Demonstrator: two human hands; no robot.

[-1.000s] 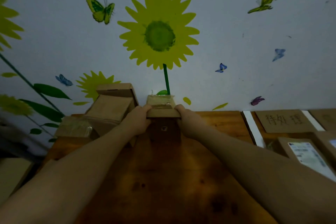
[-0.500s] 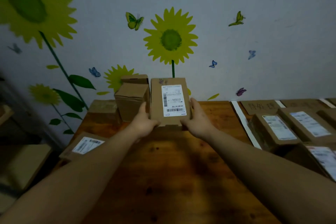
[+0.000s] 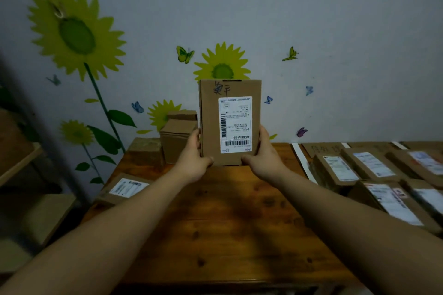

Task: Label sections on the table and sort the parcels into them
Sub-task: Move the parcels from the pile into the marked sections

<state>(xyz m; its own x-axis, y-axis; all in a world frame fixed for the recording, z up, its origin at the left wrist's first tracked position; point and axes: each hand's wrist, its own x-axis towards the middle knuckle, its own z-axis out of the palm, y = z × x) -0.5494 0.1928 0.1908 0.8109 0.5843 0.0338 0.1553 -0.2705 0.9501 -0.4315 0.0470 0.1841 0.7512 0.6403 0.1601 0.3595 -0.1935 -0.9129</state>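
Parcel [image 3: 230, 124] is held upright over the wooden table [image 3: 227, 223], shipping label facing the camera, with left hand [image 3: 191, 163] and right hand [image 3: 266, 160] each curled round a lower side edge. Past the white strip [image 3: 299, 158] on the right, that section holds several labelled parcels [image 3: 335, 171] lying face-up near a handwritten cardboard sign [image 3: 323, 149].

A brown cardboard parcel [image 3: 230, 124] is held upright over the bench's far middle, its white shipping label and handwritten marks facing the camera. Labelled parcels [image 3: 335, 170] lie flat along the right edge, below a handwritten cardboard sign [image 3: 323, 149].
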